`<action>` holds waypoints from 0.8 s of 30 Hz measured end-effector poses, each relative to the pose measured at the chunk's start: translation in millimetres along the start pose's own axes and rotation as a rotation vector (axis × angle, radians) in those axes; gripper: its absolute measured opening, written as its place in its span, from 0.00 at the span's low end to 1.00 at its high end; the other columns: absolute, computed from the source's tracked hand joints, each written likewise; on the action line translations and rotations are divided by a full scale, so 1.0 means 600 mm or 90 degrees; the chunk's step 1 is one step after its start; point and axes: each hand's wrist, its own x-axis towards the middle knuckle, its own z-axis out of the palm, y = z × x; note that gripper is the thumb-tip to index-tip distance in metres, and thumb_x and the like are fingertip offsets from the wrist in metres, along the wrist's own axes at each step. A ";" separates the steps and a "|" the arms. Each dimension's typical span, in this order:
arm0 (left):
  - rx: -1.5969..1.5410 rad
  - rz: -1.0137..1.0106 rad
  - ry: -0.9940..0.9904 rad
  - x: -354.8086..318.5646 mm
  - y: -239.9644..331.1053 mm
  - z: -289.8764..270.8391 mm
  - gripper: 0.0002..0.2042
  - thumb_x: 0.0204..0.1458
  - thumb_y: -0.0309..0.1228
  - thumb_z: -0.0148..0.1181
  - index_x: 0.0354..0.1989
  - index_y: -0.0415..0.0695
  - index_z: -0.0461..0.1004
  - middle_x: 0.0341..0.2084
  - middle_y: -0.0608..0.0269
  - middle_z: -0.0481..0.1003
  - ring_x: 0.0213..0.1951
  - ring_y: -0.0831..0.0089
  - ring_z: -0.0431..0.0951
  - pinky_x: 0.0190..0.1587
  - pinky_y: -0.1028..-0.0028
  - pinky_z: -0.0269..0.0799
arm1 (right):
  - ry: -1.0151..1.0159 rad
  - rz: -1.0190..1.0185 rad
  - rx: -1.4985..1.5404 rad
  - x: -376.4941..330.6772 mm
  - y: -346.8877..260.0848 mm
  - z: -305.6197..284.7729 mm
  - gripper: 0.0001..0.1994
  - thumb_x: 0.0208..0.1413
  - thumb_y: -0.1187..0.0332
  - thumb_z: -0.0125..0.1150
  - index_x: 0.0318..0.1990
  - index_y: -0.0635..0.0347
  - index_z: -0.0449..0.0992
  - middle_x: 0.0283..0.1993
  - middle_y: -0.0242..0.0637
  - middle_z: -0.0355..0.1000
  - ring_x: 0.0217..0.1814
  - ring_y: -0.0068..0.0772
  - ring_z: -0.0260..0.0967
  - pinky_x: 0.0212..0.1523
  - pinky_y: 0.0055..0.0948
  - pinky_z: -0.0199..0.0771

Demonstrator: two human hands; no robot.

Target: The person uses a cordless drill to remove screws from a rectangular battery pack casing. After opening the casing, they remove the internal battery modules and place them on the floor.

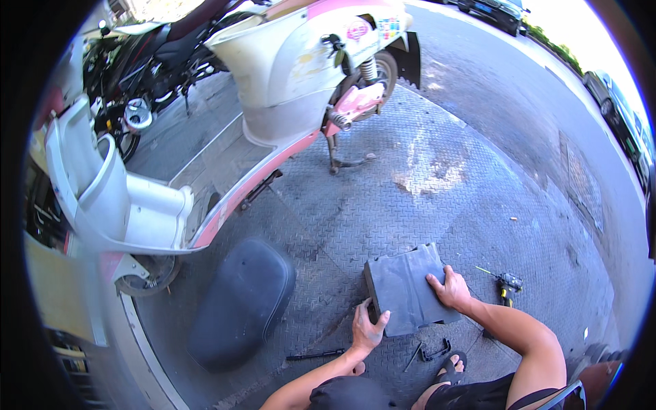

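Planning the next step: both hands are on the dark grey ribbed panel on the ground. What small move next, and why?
Probably lift the dark grey ribbed rectangular panel off the steel tread-plate floor: the left hand grips its near corner and the right hand presses its right edge, so both sides are held.

grey checker-plate floor [424, 198], sunlit asphalt road [492, 75] beyond, parked cars [618, 102] along far edge.
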 end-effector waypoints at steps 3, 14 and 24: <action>0.003 0.016 -0.022 0.006 -0.006 -0.006 0.40 0.63 0.58 0.69 0.64 0.28 0.71 0.54 0.32 0.77 0.55 0.38 0.81 0.59 0.51 0.77 | -0.005 -0.009 0.012 0.000 0.001 -0.004 0.44 0.68 0.32 0.58 0.57 0.78 0.72 0.53 0.73 0.80 0.59 0.71 0.80 0.61 0.57 0.79; 0.079 0.079 -0.060 0.012 -0.011 -0.016 0.37 0.69 0.56 0.62 0.65 0.27 0.70 0.54 0.31 0.79 0.57 0.41 0.82 0.61 0.54 0.77 | -0.012 -0.033 0.045 -0.001 0.012 -0.009 0.45 0.67 0.30 0.57 0.57 0.78 0.74 0.55 0.72 0.80 0.62 0.69 0.79 0.65 0.55 0.78; 0.170 0.180 0.001 0.080 0.286 -0.279 0.40 0.62 0.40 0.75 0.76 0.32 0.63 0.68 0.37 0.71 0.66 0.46 0.77 0.71 0.55 0.74 | 0.052 -0.082 0.119 0.003 0.027 0.011 0.36 0.65 0.43 0.69 0.55 0.77 0.77 0.49 0.71 0.81 0.56 0.74 0.80 0.59 0.58 0.79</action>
